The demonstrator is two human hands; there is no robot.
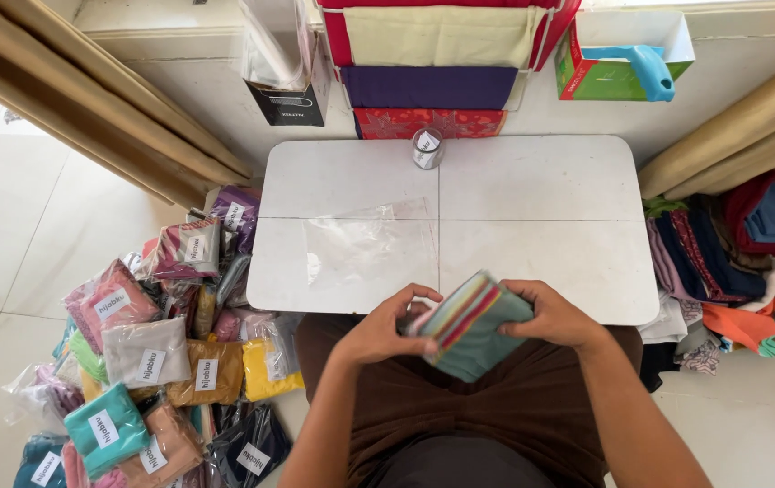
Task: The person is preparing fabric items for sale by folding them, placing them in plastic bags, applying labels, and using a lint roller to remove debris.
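I see both bare forearms coming up from the bottom edge and converging at centre, just above the lap. Left hand [383, 330]: palm down, fingers curled in, thumb pointing toward the other hand, closed in a grip. Right hand [552, 314]: wrist bent inward, fingers wrapped and closed, knuckles up. The hands sit level and near each other, not touching.

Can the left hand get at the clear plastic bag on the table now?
Probably yes, once it lets go. The left hand holds the folded cloth together with the right hand, and the clear plastic bag lies flat just ahead, nothing between them.
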